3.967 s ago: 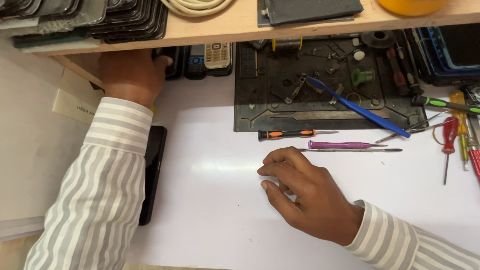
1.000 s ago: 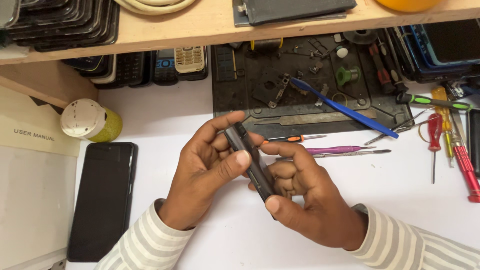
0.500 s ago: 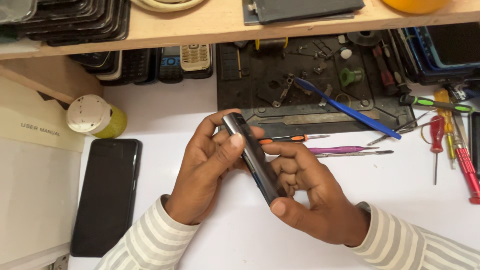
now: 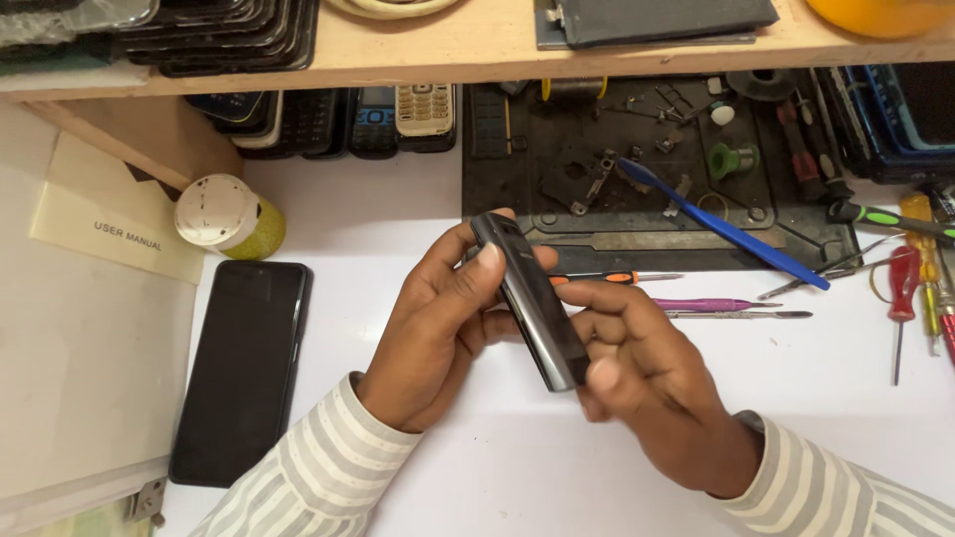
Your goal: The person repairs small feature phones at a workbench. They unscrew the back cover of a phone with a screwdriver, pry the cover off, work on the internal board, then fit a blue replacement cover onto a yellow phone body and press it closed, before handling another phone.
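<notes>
I hold a slim dark mobile phone edge-up above the white worktop, between both hands. My left hand grips its upper end, thumb on the top edge. My right hand clasps the lower end from the right side, fingers curled under it. A second black smartphone lies face up on the table to the left of my left forearm.
A black work mat with small parts and a blue spudger lies behind the hands. Screwdrivers and thin tools lie at right. A white-lidded yellow jar, a booklet, and old phones under a wooden shelf are at left and back.
Four seconds ago my left hand reached under the shelf and my right rested on the table; both hands now hold the dark phone. Over the last second the phone turned slightly in my grip.
</notes>
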A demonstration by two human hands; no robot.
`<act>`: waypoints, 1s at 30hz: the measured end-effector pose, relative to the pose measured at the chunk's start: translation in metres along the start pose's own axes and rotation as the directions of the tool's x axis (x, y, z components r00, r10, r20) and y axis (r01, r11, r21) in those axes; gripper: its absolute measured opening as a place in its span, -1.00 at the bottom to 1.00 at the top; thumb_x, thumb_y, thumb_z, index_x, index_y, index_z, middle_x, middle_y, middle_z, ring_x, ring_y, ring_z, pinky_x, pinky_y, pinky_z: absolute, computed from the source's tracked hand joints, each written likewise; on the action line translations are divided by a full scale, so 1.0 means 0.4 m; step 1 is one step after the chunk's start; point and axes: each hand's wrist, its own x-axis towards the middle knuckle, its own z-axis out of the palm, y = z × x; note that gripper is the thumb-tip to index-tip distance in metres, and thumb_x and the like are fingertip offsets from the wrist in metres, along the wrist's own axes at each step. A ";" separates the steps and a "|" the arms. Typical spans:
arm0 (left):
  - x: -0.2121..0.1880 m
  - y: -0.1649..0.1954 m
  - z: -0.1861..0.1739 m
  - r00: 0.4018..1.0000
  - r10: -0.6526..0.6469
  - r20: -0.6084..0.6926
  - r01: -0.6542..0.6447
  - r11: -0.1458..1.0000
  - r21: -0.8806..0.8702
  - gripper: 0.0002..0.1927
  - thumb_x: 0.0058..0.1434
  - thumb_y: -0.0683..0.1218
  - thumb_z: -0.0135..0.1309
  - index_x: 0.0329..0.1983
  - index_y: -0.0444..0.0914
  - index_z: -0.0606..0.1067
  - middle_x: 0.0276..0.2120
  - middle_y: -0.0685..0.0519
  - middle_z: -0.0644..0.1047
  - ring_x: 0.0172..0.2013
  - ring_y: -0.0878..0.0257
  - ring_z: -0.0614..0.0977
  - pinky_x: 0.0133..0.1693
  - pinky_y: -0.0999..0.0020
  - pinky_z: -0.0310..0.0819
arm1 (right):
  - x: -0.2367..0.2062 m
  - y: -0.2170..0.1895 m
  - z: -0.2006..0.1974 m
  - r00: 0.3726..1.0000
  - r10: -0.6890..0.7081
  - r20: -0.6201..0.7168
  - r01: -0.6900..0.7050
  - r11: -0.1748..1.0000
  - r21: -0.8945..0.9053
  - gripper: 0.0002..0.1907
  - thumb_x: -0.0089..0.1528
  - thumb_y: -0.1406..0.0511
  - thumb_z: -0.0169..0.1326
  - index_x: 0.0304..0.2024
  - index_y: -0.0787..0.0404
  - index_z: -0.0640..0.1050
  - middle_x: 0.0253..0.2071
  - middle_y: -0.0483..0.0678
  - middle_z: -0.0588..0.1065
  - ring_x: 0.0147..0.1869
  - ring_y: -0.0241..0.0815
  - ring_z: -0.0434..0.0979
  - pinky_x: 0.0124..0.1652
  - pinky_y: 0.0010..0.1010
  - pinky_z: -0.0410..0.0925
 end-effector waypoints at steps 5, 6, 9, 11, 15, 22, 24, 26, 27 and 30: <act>0.004 -0.008 -0.003 0.998 0.040 -0.054 -0.037 0.998 0.053 -0.49 0.37 0.08 -0.02 0.28 -0.27 0.29 -0.02 -0.07 0.60 -0.11 0.20 0.69 -0.15 0.28 0.67 | 0.001 0.001 -0.004 0.999 -0.023 0.032 0.025 0.998 -0.050 -0.33 0.35 0.19 0.01 0.45 0.37 0.25 -0.20 -0.03 0.42 -0.27 -0.37 0.35 -0.28 -0.54 0.31; 0.004 -0.011 -0.003 0.996 0.063 -0.070 -0.056 0.994 0.094 -0.48 0.37 0.07 0.00 0.29 -0.28 0.29 -0.03 -0.08 0.59 -0.13 0.21 0.68 -0.17 0.29 0.67 | 0.003 -0.001 -0.004 0.998 -0.039 0.043 0.044 0.992 -0.119 -0.32 0.32 0.21 0.03 0.44 0.37 0.25 -0.15 -0.01 0.45 -0.22 -0.35 0.38 -0.25 -0.51 0.34; 0.005 -0.018 -0.002 0.988 0.106 -0.112 -0.085 0.980 0.180 -0.46 0.36 0.06 0.04 0.30 -0.30 0.28 -0.05 -0.10 0.60 -0.17 0.24 0.67 -0.23 0.32 0.66 | 0.007 -0.006 0.001 0.996 -0.061 0.065 0.076 0.964 -0.253 -0.31 0.28 0.24 0.07 0.41 0.36 0.23 -0.01 0.06 0.52 -0.05 -0.26 0.49 -0.12 -0.43 0.41; 0.004 -0.019 -0.003 0.985 0.099 -0.141 -0.071 0.978 0.194 -0.44 0.34 0.06 0.06 0.30 -0.31 0.28 -0.06 -0.11 0.61 -0.20 0.25 0.66 -0.27 0.34 0.64 | 0.009 -0.009 0.006 0.997 -0.050 0.062 0.064 0.967 -0.248 -0.33 0.30 0.25 0.06 0.40 0.37 0.23 0.07 0.12 0.53 0.09 -0.19 0.55 0.00 -0.36 0.44; -0.001 -0.018 -0.001 0.990 0.104 -0.097 -0.080 0.971 0.226 -0.34 0.28 0.02 0.12 0.36 -0.31 0.22 -0.03 -0.12 0.56 -0.17 0.26 0.66 -0.26 0.31 0.66 | 0.010 -0.007 0.008 0.998 -0.039 0.053 0.053 0.956 -0.290 -0.33 0.31 0.24 0.06 0.41 0.35 0.23 0.07 0.11 0.56 0.09 -0.18 0.57 0.00 -0.36 0.46; 0.002 -0.009 -0.001 0.999 0.024 -0.041 -0.020 0.996 0.091 -0.28 0.28 0.04 0.11 0.41 -0.30 0.15 0.03 -0.12 0.52 -0.07 0.21 0.67 -0.15 0.21 0.70 | -0.001 0.008 -0.009 0.999 -0.026 0.027 0.029 0.993 -0.117 -0.39 0.40 0.27 -0.12 0.47 0.38 0.25 -0.08 0.05 0.48 -0.18 -0.31 0.45 -0.28 -0.50 0.36; 0.001 -0.007 -0.003 1.000 -0.012 -0.028 0.014 0.998 0.056 -0.30 0.31 0.06 0.07 0.41 -0.32 0.14 0.02 -0.12 0.53 -0.07 0.17 0.67 -0.13 0.19 0.70 | -0.002 0.012 -0.011 0.999 -0.037 0.001 0.037 0.991 -0.132 -0.41 0.41 0.29 -0.15 0.47 0.38 0.28 -0.19 0.02 0.46 -0.32 -0.34 0.42 -0.32 -0.50 0.35; 0.002 -0.006 -0.004 0.999 -0.035 -0.013 0.035 0.999 0.042 -0.31 0.36 0.08 0.02 0.40 -0.38 0.17 0.02 -0.14 0.54 -0.07 0.13 0.66 -0.10 0.18 0.69 | -0.003 0.012 -0.010 0.998 -0.054 -0.020 0.050 0.983 -0.176 -0.43 0.38 0.32 -0.17 0.44 0.38 0.29 -0.20 0.01 0.49 -0.37 -0.35 0.40 -0.36 -0.50 0.35; 0.003 -0.005 -0.004 0.999 -0.053 -0.004 0.053 0.999 0.013 -0.32 0.37 0.08 0.00 0.41 -0.38 0.16 0.02 -0.14 0.54 -0.06 0.13 0.66 -0.09 0.18 0.69 | -0.003 0.012 -0.008 0.998 -0.056 -0.028 0.050 0.983 -0.175 -0.44 0.37 0.33 -0.18 0.43 0.38 0.29 -0.17 0.01 0.50 -0.37 -0.36 0.40 -0.36 -0.50 0.35; 0.004 0.002 -0.004 0.996 -0.078 0.047 0.081 0.995 -0.059 -0.32 0.39 0.05 -0.04 0.45 -0.36 0.12 0.06 -0.14 0.53 -0.01 0.14 0.65 -0.03 0.18 0.68 | -0.007 0.007 -0.006 0.996 -0.068 -0.054 0.059 0.986 -0.157 -0.45 0.36 0.35 -0.18 0.41 0.38 0.28 -0.12 0.02 0.53 -0.37 -0.36 0.40 -0.37 -0.50 0.36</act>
